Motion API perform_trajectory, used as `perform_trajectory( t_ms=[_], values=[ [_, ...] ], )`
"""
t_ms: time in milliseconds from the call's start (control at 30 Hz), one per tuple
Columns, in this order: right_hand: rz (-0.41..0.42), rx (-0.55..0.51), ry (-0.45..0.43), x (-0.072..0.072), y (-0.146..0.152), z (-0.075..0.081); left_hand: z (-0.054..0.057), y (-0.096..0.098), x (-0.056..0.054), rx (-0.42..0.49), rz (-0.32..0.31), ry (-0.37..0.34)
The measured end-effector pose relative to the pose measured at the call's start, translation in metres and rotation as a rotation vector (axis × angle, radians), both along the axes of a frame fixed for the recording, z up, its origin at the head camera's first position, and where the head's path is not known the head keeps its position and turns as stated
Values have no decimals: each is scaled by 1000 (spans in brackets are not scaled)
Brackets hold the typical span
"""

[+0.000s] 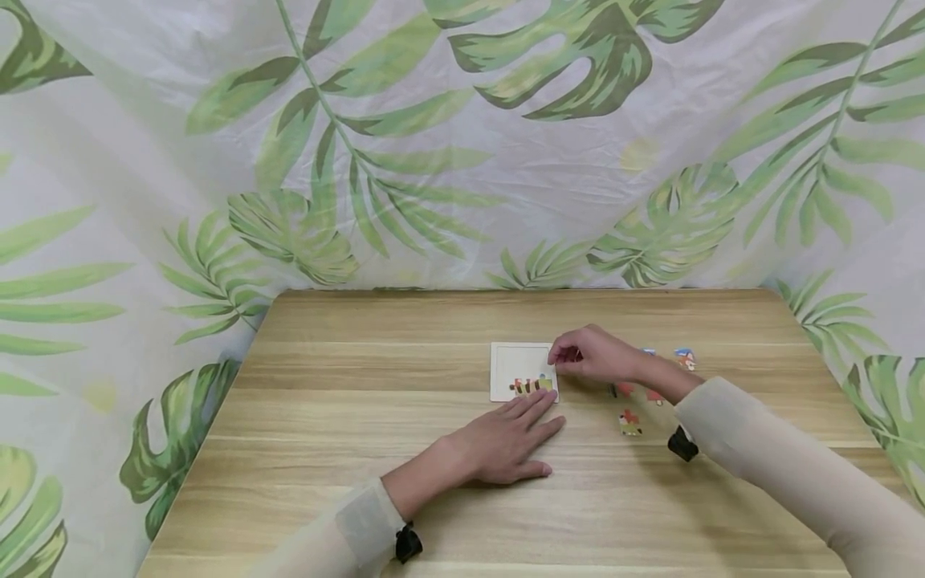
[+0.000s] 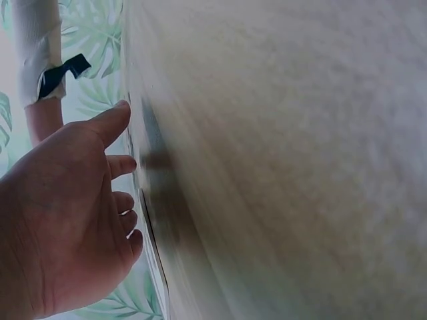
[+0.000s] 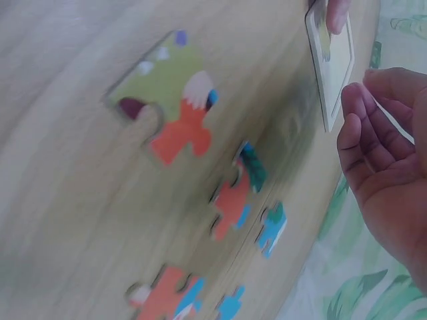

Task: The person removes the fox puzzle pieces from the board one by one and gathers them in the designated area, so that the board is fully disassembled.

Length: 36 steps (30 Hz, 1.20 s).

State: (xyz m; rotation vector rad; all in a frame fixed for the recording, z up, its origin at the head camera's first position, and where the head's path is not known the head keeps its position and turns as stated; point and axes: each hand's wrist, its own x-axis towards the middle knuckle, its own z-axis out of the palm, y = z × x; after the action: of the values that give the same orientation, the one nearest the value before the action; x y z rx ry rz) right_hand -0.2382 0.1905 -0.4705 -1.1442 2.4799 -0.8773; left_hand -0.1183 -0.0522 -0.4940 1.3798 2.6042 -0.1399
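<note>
A square white puzzle board (image 1: 515, 359) lies on the table, with joined puzzle pieces (image 1: 531, 385) in yellow, brown and red along its near side. My left hand (image 1: 506, 441) lies flat, fingers outstretched, its fingertips over the board's near edge and those pieces. At the board's right edge is my right hand (image 1: 592, 355), fingers curled and thumb tip close to the index finger. No piece shows between these fingertips in the right wrist view. A green and orange puzzle piece (image 3: 183, 107) lies loose on the table beside other pieces.
Right of the board, several loose pieces are spread out, among them an orange and green one (image 1: 630, 423) nearer me and a blue and white one (image 1: 685, 359) farther back. The wooden table (image 1: 347, 353) ends at a leaf-patterned cloth (image 1: 433, 160).
</note>
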Motion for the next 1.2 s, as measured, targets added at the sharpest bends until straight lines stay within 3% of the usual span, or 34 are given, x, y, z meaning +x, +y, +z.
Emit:
perform_trajectory(
  t_ms=[433,733,1200],
  values=[
    [68,-26,-76,-16,-26,-7,0,3,1,-50,-8,26],
    [184,-46,-145,-19,-43,-13,1,2,-1,-49,-29,6],
    [246,-25,-187,-25,-51,-16,1,1,-2,-49,-41,20]
  ],
)
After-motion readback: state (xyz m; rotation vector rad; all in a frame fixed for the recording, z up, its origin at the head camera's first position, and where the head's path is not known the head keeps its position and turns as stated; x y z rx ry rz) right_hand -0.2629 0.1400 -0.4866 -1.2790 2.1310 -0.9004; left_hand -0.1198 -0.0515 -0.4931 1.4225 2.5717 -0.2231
